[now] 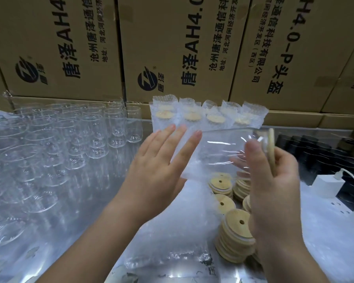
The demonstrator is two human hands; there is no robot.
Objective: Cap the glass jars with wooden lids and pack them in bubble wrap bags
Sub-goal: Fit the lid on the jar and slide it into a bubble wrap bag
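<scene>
Across the back, a wall of stacked cardboard boxes (pixel 172 48) printed with dark lettering. Below them, over the left half of the worktop (pixel 315 252), rows of empty glass jars (pixel 49 152) standing upright, mouths up, uncapped. In the near centre, a loose pile of bubble wrap bags (pixel 172 231) lying flat. At the foot of the boxes, behind the hands, a row of packed jars (pixel 206 117), upright in their bags, pale lids showing through the wrap.

In mid-air at centre, left hand (pixel 157 166) raised, fingers straight and slightly spread, back toward the camera, laid against the near face of a held bubble wrap bag (pixel 192 160); thumb hidden, so cannot tell whether pinching it. Opposite, right hand (pixel 274 190), blurred, fingers curled round the lid end of the capped jar (pixel 223 148). Capped jar lying on its side between the two hands, above the lid stacks, long axis running left to right, wooden lid (pixel 271 152) edge-on at the right end and pointing right, base pointing left toward the left hand. Held bubble wrap bag overlapping the jar's left part; too blurred to tell whether the jar sits inside it.

Under the right hand, several stacks of wooden lids (pixel 233 237), round, each with a small centre hole. To the right, dark objects (pixel 307 148) in rows and, nearer, a white charger (pixel 325 183) with a cable plugged in.
</scene>
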